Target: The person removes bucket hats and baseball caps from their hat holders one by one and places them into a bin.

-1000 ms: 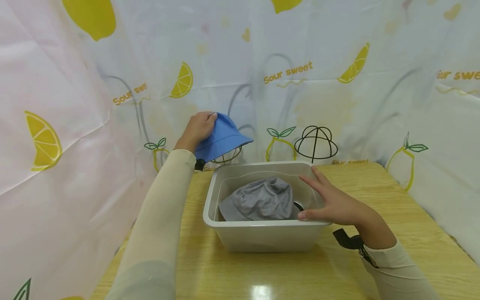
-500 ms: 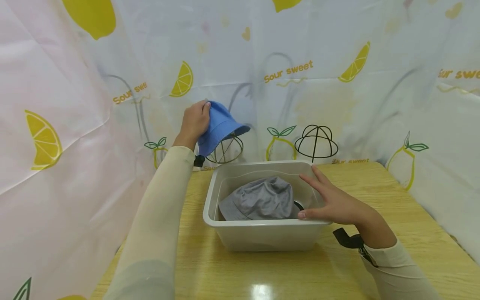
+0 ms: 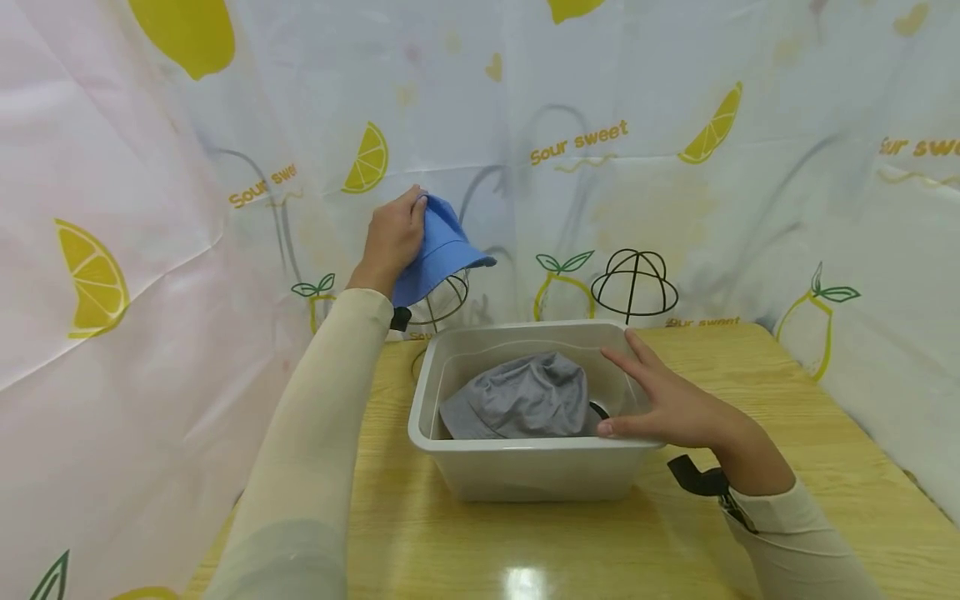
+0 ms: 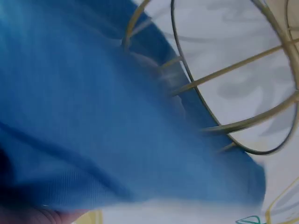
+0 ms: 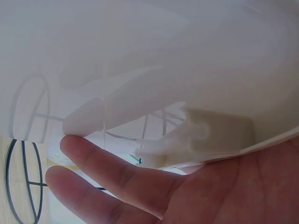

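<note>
My left hand [image 3: 393, 237] grips a blue bucket hat [image 3: 442, 250] by the top of its crown, brim down and tilted. The hat is held above the table at the back left, partly over the top of a brass-coloured wire hat stand [image 4: 252, 120]. In the left wrist view, blurred fabric covers part of the stand's wires. My right hand [image 3: 675, 408] rests with spread fingers on the right rim of a light grey plastic bin [image 3: 536, 471]. Inside the bin lies a crumpled grey bucket hat [image 3: 525, 400]. Right-hand fingers [image 5: 117, 172] lie along the bin's wall in the right wrist view.
A black wire hat stand [image 3: 632, 287] stands bare behind the bin's right back corner. The wooden table [image 3: 780, 417] reaches back to a lemon-printed cloth [image 3: 480, 100] that hangs behind and at both sides.
My left hand has lifted the blue hat up over the brass-coloured stand, then lowered its brim slightly onto the stand's top. My right hand has stayed at the bin's rim.
</note>
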The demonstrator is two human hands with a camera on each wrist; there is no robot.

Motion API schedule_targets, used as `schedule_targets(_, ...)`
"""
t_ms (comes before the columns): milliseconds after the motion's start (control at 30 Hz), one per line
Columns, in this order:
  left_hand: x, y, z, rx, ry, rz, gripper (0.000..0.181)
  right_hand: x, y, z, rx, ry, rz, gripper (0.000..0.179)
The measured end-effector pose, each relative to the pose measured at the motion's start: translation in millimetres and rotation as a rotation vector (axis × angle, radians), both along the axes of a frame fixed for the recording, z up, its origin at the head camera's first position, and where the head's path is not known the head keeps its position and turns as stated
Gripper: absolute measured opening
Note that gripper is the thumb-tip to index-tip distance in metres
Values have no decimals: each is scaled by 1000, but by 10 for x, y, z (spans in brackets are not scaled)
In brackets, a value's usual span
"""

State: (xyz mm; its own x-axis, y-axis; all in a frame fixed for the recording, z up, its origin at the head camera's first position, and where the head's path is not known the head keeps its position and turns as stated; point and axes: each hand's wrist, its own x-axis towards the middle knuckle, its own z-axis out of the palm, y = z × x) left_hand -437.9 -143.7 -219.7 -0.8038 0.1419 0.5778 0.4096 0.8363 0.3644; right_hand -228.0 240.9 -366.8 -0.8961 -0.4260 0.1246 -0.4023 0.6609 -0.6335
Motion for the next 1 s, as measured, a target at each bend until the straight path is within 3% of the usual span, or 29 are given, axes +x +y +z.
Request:
schedule_targets(167, 37, 93, 60, -19, -6, -25, 50, -1, 9, -7, -3, -11, -1, 104)
schedule_targets(500, 134, 101, 202, -14, 51, -17, 46, 4, 2, 16, -1, -8, -3, 105)
schedule_targets(767, 228, 98, 325, -6, 97, -78, 44, 14, -2, 27, -4, -12, 1, 105)
schedule_targets(1000, 359, 136, 398, -2, 71, -134, 46, 19, -12, 27, -8, -9, 3, 105)
